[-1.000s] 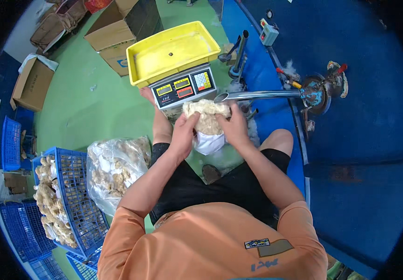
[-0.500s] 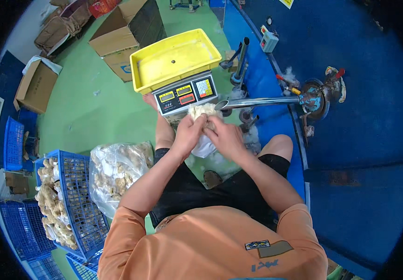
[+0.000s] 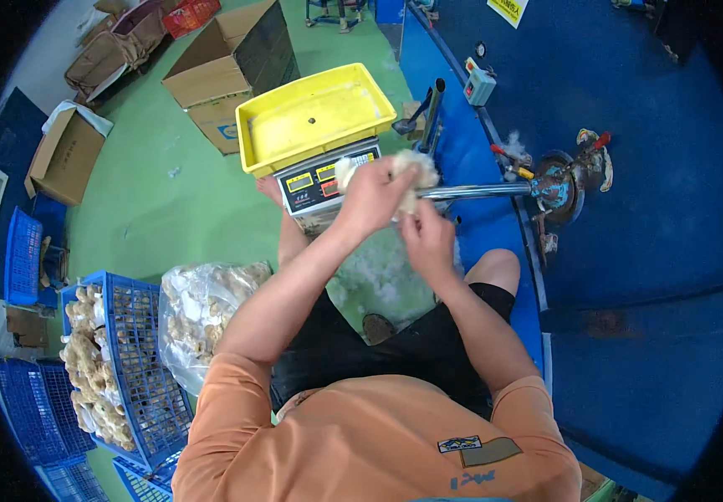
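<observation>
Our left hand (image 3: 375, 197) grips, right hand (image 3: 430, 241) seemingly pinches, bunched cream fluffy fabric (image 3: 425, 168). We should steady it by the round silver metal tube (image 3: 485, 192), 3 o'clock.

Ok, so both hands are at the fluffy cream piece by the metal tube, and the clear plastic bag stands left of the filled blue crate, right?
Not quite: in the head view the plastic bag stands right of the blue crate, not left. The left hand and right hand are indeed at the fluffy cream piece by the metal tube.
</observation>
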Demonstrator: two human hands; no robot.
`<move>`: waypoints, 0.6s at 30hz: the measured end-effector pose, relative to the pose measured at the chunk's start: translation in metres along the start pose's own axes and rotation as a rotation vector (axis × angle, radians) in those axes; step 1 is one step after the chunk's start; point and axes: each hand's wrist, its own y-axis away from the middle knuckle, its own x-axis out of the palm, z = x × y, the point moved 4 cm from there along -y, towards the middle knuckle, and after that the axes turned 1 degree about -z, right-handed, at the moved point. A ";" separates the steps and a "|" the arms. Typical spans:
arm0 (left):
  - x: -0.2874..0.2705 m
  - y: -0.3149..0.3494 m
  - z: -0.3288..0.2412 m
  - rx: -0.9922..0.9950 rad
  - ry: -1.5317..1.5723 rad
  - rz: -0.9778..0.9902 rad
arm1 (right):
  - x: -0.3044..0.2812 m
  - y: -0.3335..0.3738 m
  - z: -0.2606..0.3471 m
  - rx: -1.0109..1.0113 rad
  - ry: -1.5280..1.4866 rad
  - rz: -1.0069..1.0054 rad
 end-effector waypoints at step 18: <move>0.034 0.090 0.077 0.037 0.083 -0.244 | -0.015 -0.079 0.039 -0.078 -0.062 -0.005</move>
